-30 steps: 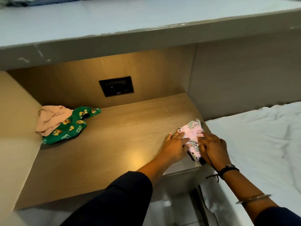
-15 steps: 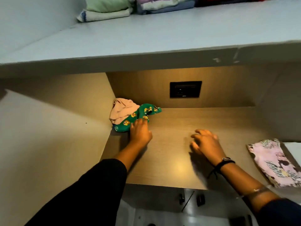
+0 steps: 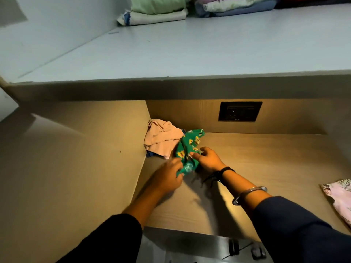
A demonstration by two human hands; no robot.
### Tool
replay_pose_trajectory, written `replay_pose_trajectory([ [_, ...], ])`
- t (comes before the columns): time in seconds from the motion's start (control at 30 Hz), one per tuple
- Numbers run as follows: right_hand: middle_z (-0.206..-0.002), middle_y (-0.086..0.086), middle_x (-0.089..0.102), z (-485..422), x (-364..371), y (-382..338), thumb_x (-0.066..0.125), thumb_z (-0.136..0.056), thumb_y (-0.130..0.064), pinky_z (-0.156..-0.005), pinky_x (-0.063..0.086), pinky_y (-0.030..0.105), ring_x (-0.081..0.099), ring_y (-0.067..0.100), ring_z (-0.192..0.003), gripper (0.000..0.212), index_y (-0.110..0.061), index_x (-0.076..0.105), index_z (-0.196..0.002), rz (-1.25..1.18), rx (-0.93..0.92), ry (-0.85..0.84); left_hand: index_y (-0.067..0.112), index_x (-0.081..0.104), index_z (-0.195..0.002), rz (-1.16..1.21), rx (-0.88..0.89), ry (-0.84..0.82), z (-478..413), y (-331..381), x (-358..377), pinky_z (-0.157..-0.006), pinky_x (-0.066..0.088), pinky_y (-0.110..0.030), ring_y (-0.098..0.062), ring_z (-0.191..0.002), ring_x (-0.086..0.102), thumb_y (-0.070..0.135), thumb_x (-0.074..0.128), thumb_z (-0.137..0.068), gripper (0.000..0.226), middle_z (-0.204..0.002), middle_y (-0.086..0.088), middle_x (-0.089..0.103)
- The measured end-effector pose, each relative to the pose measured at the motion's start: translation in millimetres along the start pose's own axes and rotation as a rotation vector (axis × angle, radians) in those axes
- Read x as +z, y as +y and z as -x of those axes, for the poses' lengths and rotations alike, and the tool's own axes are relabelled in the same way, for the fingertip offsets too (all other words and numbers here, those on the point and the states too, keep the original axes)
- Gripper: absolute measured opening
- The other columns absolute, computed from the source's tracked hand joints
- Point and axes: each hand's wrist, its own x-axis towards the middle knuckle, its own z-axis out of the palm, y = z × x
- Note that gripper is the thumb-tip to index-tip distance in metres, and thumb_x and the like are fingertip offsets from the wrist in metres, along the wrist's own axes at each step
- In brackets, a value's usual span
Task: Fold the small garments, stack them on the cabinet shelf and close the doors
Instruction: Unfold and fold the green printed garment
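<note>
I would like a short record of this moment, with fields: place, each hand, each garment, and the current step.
place: wooden shelf with socket
left hand: gripping green garment
right hand: pinching same garment
peach garment: crumpled in back left corner
pink garment: lying flat at right edge
step: green garment taken up, not yet folded

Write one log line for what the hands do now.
both hands: left hand, right hand | hold: green garment | place: wooden shelf
</note>
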Motion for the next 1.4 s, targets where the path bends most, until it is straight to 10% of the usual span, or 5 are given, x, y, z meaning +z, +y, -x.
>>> replay_pose_trajectory([
  [0.27, -0.095, 0.011, 0.07, -2, 4, 31, 0.065, -0.077, -0.001, -0.086, 0.055, 0.046, 0.066, 0.03, -0.088, 0.018, -0.018, 0.059, -0.079, 0.043, 0.055, 0.045, 0.032, 0.047, -0.128, 0.046, -0.117, 0.007, 41, -12, 23, -0.095, 0.049, -0.035, -0.011, -0.117, 0.049, 0.065, 0.069, -0.063, 0.075, -0.133, 0.011, 0.047],
  [0.6, -0.077, 0.015, 0.071, 23, -39, 62, 0.061, -0.074, -0.003, -0.076, 0.059, 0.052, 0.069, 0.035, -0.077, 0.013, -0.011, 0.065, -0.065, -0.046, 0.167, 0.11, 0.042, 0.057, -0.084, 0.321, -0.17, -0.025, 46, 12, 27, -0.072, 0.062, -0.03, -0.008, -0.093, 0.065, 0.025, 0.065, -0.084, 0.019, -0.1, 0.017, 0.059],
  [0.87, -0.112, 0.006, 0.052, 74, -68, 75, 0.06, -0.084, -0.041, -0.079, 0.053, 0.04, 0.054, 0.024, -0.103, 0.043, -0.016, 0.05, -0.117, 0.603, -0.037, 0.351, 0.018, 0.064, -0.081, 0.445, -0.038, -0.068, 38, 42, 23, -0.075, 0.057, -0.021, -0.016, -0.09, 0.067, 0.005, 0.074, -0.078, 0.017, -0.093, 0.002, 0.065],
  [1.17, -0.073, -0.002, 0.05, 142, -60, 67, 0.054, -0.082, -0.052, -0.054, 0.034, 0.024, 0.046, 0.016, -0.062, 0.037, -0.015, 0.052, -0.083, 0.509, -0.63, 0.567, 0.014, 0.058, -0.065, 0.42, 0.077, -0.075, -6, 148, -30, -0.056, 0.041, -0.026, -0.004, -0.058, 0.049, 0.019, 0.062, -0.083, 0.019, -0.062, 0.006, 0.056],
  [1.4, -0.139, 0.011, 0.04, 144, -65, 52, 0.055, -0.069, -0.077, -0.099, 0.046, 0.04, 0.043, 0.025, -0.124, 0.101, -0.011, 0.029, -0.14, 0.417, -0.314, 0.667, 0.016, 0.05, -0.059, 0.279, 0.172, -0.013, -36, 221, -60, -0.053, 0.041, -0.03, -0.013, -0.056, 0.047, 0.028, 0.058, -0.08, 0.026, -0.058, 0.001, 0.05],
])
